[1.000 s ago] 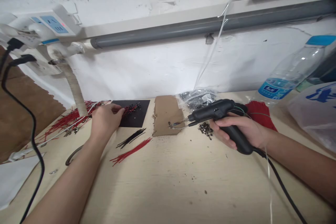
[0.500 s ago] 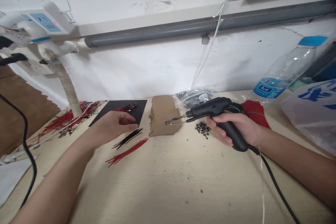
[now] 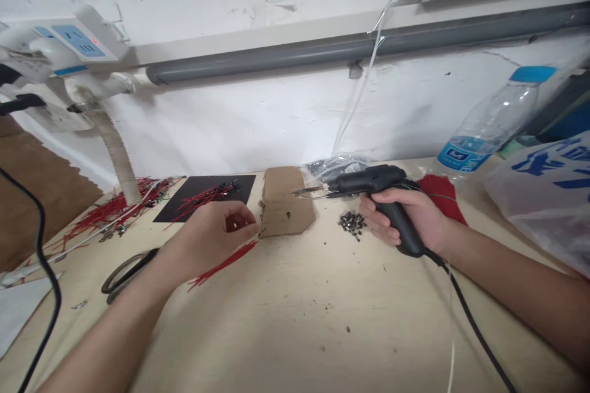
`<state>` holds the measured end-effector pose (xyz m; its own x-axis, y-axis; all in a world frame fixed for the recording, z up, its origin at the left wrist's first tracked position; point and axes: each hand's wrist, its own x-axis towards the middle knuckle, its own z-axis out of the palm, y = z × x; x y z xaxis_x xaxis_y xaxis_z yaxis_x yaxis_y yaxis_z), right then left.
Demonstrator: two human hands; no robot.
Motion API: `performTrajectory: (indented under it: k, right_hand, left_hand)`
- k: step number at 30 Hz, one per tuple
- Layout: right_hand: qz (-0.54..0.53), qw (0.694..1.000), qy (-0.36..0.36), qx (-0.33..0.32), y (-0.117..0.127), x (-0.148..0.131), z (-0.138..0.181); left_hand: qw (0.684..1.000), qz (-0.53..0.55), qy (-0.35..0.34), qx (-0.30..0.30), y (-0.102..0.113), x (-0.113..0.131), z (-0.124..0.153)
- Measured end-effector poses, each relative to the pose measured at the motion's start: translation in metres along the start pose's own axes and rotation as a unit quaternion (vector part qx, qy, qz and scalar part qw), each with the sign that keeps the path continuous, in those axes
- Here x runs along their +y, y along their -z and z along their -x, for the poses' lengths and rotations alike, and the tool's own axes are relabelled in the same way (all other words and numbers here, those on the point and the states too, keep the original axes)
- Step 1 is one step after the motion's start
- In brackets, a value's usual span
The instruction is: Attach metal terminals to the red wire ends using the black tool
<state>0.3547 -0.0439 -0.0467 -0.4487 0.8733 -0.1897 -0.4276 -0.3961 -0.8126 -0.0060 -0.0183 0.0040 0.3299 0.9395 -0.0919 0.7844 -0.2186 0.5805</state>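
Observation:
My right hand [image 3: 405, 218] grips the handle of a black pistol-shaped soldering gun [image 3: 369, 179], its metal tip and thin feed tube pointing left above a piece of cardboard [image 3: 281, 187]. On the cardboard lies a tiny dark part [image 3: 289, 215]. Just left of the cardboard, my left hand [image 3: 221, 236] hovers low with fingers curled and tips close together; whatever they pinch is too small to make out. It covers the spot where black wires lay. Beneath it is a bundle of red wires [image 3: 224, 267]. Small black-and-metal parts [image 3: 351, 224] form a pile below the gun.
A black sheet [image 3: 173, 202] carries red wires with parts attached. Scissors [image 3: 126, 273] lie by my left forearm. At the back left is a heap of red wires [image 3: 106, 212]. A water bottle [image 3: 488, 123] and plastic bag [image 3: 544, 190] stand right. The gun's cord [image 3: 474, 313] trails frontward.
My left hand has moved right and slightly down, over the black wires, uncovering the scissors. The gun's tip has lifted off the small part on the cardboard.

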Motion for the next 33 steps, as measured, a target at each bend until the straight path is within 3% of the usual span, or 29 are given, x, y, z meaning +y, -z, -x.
performTrajectory:
  k: [4, 7, 9, 12, 19, 33]
  right_hand:
    - [-0.016, 0.999, 0.028, 0.012, -0.004, 0.0, 0.0]
    - [-0.019, 0.998, 0.048, 0.021, -0.007, 0.001, 0.0]
    - [-0.02, 0.998, 0.06, 0.024, -0.009, 0.002, 0.0]
    - [-0.02, 0.997, 0.069, 0.026, -0.01, 0.003, 0.0]
    - [-0.02, 0.997, 0.07, 0.034, -0.008, 0.004, -0.003]
    - [-0.013, 0.999, 0.042, 0.033, -0.006, 0.005, -0.004]
  left_hand:
    - [0.998, 0.034, -0.05, -0.026, -0.045, 0.032, 0.022]
    - [0.985, 0.012, -0.169, 0.019, -0.08, 0.053, 0.033]
    - [0.966, -0.017, -0.257, 0.036, -0.097, 0.064, 0.032]
    - [0.956, -0.055, -0.28, 0.064, -0.112, 0.077, 0.015]
    - [0.958, -0.075, -0.266, 0.072, -0.129, 0.091, -0.03]
    - [0.952, -0.013, -0.29, 0.096, -0.136, 0.075, -0.031]
